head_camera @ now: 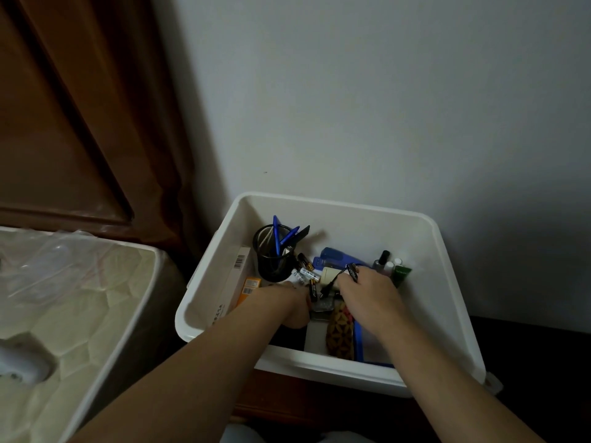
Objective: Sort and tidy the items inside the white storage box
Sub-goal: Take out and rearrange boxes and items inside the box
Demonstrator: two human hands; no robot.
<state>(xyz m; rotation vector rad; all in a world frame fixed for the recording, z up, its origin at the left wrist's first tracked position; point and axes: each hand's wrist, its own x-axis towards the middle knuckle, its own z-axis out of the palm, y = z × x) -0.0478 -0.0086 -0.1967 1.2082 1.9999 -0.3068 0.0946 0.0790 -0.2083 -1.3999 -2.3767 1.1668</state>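
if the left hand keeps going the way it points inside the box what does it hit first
Most likely the loose batteries right at the left hand fingertips, with the black mesh pen cup just beyond; depth is hard to judge.

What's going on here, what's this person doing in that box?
A person has both hands down in a white storage box full of small items. The right hand pinches a small black cable, while the left hand holds batteries. A black mesh pen cup with blue pens stands at the back left, and small bottles stand at the right.
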